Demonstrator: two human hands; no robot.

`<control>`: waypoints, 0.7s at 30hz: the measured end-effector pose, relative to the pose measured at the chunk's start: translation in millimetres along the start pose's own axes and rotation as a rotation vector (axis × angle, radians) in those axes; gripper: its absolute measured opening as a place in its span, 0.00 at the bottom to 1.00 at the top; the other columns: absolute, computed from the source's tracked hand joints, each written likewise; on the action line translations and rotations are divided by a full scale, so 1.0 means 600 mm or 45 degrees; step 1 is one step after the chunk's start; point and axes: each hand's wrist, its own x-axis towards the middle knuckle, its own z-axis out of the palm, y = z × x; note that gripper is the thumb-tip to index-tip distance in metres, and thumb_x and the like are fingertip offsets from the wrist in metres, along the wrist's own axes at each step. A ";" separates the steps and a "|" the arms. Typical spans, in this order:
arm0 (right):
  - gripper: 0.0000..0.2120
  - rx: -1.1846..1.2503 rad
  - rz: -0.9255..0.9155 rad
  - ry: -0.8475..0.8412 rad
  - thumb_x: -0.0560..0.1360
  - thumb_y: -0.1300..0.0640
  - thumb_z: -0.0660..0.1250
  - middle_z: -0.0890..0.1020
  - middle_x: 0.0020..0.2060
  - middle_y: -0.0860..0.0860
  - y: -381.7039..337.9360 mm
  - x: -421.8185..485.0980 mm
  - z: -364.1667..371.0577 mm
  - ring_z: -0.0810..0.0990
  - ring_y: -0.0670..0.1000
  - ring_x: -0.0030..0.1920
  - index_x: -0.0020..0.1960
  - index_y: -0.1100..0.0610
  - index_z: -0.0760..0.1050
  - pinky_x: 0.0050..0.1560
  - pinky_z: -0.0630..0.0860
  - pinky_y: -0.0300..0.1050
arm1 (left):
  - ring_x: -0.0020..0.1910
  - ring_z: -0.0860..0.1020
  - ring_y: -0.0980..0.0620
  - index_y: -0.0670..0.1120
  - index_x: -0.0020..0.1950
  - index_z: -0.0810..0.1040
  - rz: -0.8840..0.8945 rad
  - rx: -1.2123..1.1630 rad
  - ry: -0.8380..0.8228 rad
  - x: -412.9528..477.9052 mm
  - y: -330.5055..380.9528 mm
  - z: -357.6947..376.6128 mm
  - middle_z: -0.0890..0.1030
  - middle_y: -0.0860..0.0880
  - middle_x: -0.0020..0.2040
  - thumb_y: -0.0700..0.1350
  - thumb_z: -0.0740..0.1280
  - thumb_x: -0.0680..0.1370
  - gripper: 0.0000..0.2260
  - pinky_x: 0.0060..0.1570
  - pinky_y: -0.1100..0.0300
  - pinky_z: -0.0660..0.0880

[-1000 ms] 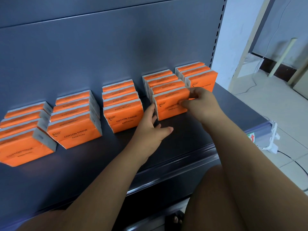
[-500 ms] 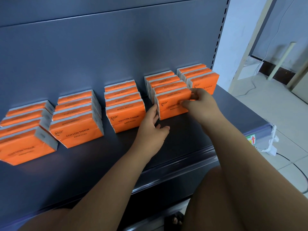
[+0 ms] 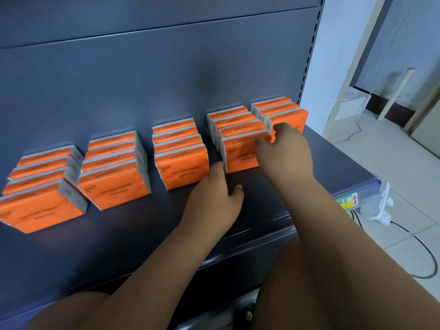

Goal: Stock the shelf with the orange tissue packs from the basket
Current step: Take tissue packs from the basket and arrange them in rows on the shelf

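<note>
Five rows of orange tissue packs stand on the dark grey shelf [image 3: 142, 234]. My right hand [image 3: 288, 151] pinches the upper right corner of the front pack of the fourth row [image 3: 238, 156], thumb on its face and one finger reaching into the gap beside the fifth row [image 3: 295, 117]. With its fingers straight, my left hand [image 3: 214, 196] rests on the shelf and touches that pack's lower left edge, just right of the third row [image 3: 183, 167]. Further left stand the second row [image 3: 114, 191] and the first row [image 3: 40, 210]. The basket is out of view.
The shelf's back panel rises right behind the rows, with a slotted upright [image 3: 309, 58] at its right end. A price label with a red arrow [image 3: 348, 201] and a white clip [image 3: 381, 206] sit on the front right edge. A black cable [image 3: 423, 253] loops over the tiled floor.
My right hand has slid a little up and right along the fourth row's front pack, a finger now at the fifth row. My left hand has stayed at the pack's left edge.
</note>
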 end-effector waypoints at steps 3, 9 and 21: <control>0.16 -0.067 -0.039 0.032 0.76 0.52 0.63 0.78 0.55 0.56 -0.015 -0.012 -0.006 0.77 0.60 0.52 0.59 0.59 0.77 0.43 0.69 0.47 | 0.58 0.77 0.52 0.49 0.73 0.70 0.057 0.155 0.051 -0.029 0.001 -0.033 0.79 0.51 0.61 0.54 0.66 0.82 0.21 0.53 0.58 0.72; 0.17 0.018 -0.381 -0.127 0.79 0.46 0.65 0.79 0.62 0.55 -0.069 -0.062 0.006 0.76 0.59 0.63 0.61 0.56 0.77 0.54 0.71 0.50 | 0.55 0.78 0.47 0.50 0.61 0.76 0.098 0.269 0.289 -0.067 -0.027 -0.093 0.81 0.50 0.55 0.57 0.65 0.81 0.15 0.51 0.49 0.77; 0.27 0.145 -1.058 -0.458 0.82 0.42 0.58 0.74 0.72 0.52 -0.241 -0.302 0.099 0.69 0.54 0.73 0.75 0.56 0.71 0.73 0.65 0.48 | 0.70 0.73 0.37 0.39 0.72 0.73 -0.257 0.568 0.874 -0.248 -0.162 -0.275 0.78 0.40 0.69 0.59 0.62 0.80 0.28 0.72 0.45 0.67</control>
